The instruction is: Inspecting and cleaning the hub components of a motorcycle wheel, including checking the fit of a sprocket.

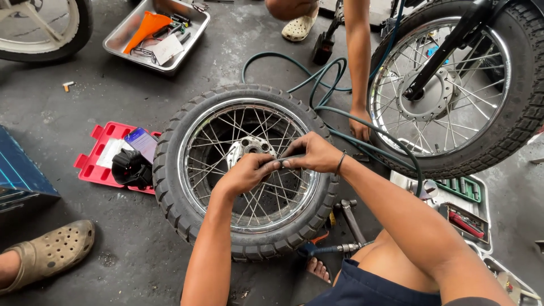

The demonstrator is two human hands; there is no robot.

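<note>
Both forearms reach forward over a loose wheel [246, 170] that lies flat on the concrete floor [102, 113], its spokes and hub facing up. The left hand [246, 173] curls with bent wrist just beside the hub, fingers closed in a pinch on a small dark part [283, 160]. The right hand [314, 153] meets it from the other side, thumb and fingers pinched on the same part, a dark band around that wrist. Another person's hand [360, 127] rests on the floor between the wheel and a standing motorcycle wheel [453, 85]. A red case [99, 161] lies left of the tyre.
</note>
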